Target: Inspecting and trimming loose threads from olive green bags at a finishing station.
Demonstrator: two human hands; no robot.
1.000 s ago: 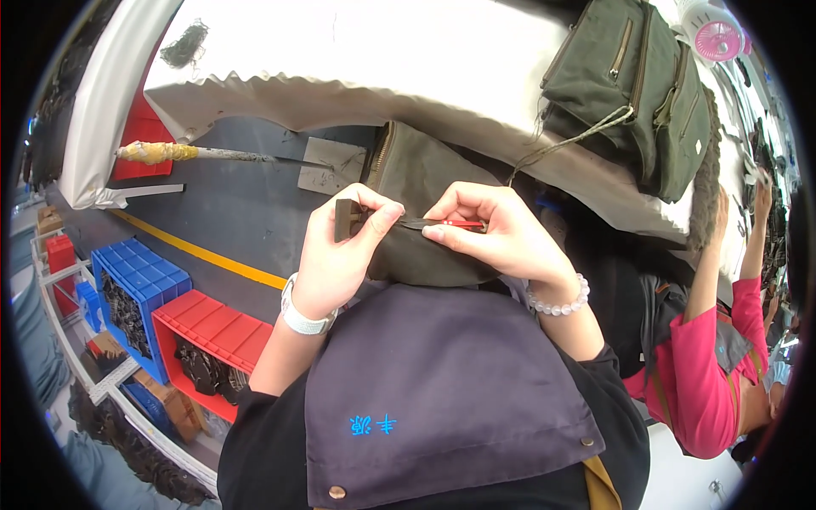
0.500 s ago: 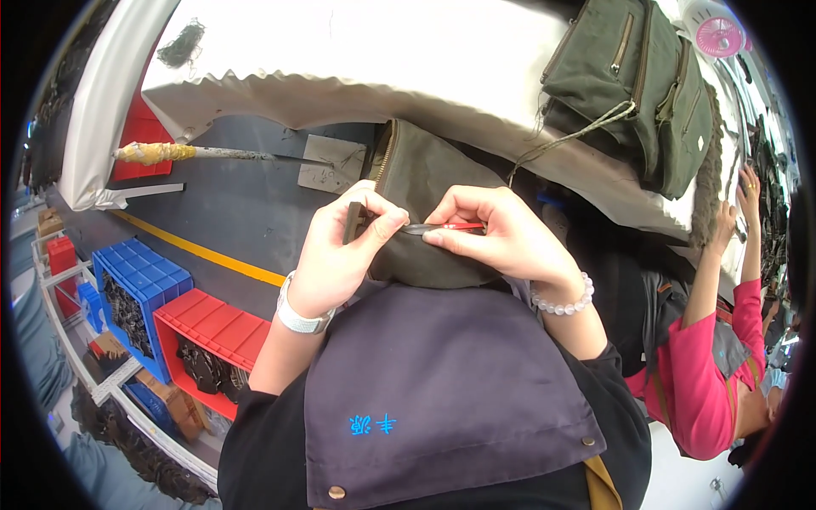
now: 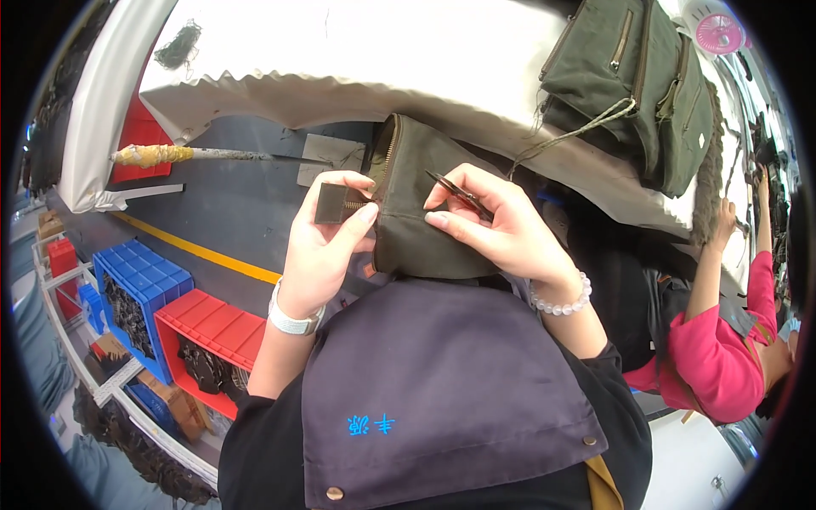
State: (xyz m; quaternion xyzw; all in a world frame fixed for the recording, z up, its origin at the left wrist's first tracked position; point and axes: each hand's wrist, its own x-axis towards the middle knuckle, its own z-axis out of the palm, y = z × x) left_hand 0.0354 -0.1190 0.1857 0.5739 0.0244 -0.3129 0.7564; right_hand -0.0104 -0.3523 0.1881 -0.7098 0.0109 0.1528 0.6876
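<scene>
A dark olive canvas bag piece (image 3: 433,200) with a brass zipper along its left edge lies in front of my apron, against the white table's near edge. My left hand (image 3: 327,234) pinches the zipper's end at a square olive fabric tab (image 3: 331,204), which stands out to the left of the bag piece. In my right hand (image 3: 501,221) are slim thread snips (image 3: 461,197), dark with a red part, their tip pointing up and left. They are apart from the zipper end, over the canvas.
A finished-looking olive bag (image 3: 629,93) with dangling cords sits on the white-covered table (image 3: 340,42) at right. Thread scraps (image 3: 178,44) lie at far left. Blue (image 3: 144,263) and red crates (image 3: 212,327) stand lower left. A co-worker in a pink top (image 3: 714,357) works at right.
My right hand has drawn the snips away from the left fingertips and tilted them upward. The left hand has shifted slightly left, showing more of the tab. The co-worker has leaned further right.
</scene>
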